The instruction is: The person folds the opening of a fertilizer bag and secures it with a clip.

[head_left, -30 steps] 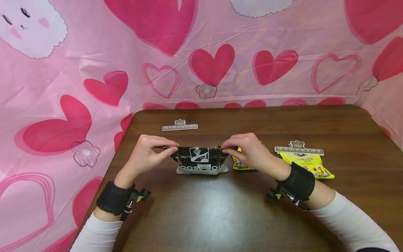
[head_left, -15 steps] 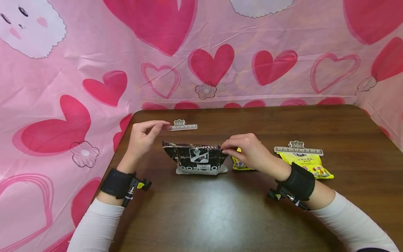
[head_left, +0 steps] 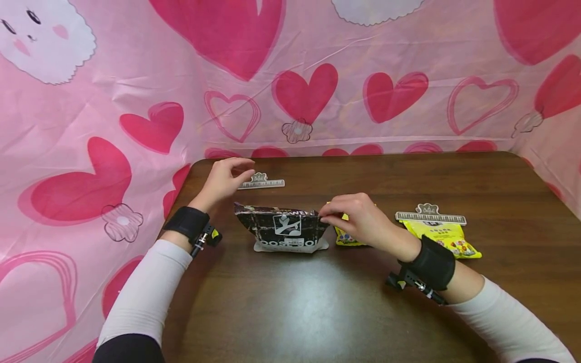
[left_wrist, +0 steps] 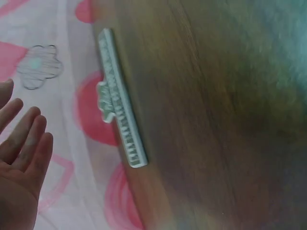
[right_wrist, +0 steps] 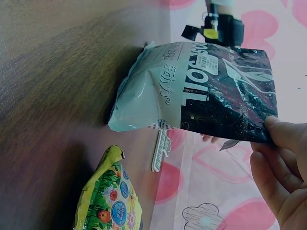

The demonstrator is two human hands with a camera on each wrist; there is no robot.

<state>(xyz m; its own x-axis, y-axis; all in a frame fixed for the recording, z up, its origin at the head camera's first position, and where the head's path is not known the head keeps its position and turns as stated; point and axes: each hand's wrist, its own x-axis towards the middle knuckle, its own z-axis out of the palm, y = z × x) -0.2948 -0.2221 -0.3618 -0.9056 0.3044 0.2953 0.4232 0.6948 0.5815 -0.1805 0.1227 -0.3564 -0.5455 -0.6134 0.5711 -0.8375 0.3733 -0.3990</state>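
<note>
A black and white snack bag (head_left: pixel 283 229) stands upright on the brown table (head_left: pixel 317 302). My right hand (head_left: pixel 349 214) pinches its top right corner; in the right wrist view the fingers (right_wrist: pixel 278 158) grip the bag (right_wrist: pixel 211 91) at its folded top edge. My left hand (head_left: pixel 227 176) hovers open just left of a white sealing clip (head_left: pixel 260 182) near the table's far left edge, holding nothing. The left wrist view shows straight fingers (left_wrist: pixel 24 143) apart from the clip (left_wrist: pixel 120 105).
A small yellow snack bag (head_left: pixel 345 236) lies behind my right hand. Another yellow bag (head_left: pixel 447 237) closed with a white clip (head_left: pixel 430 216) lies to the right. A pink heart-patterned cloth (head_left: pixel 290 75) hangs behind and beside the table.
My left hand let go of the black bag's top left corner and moved away to the far left, up to the white clip. The right hand kept its hold.
</note>
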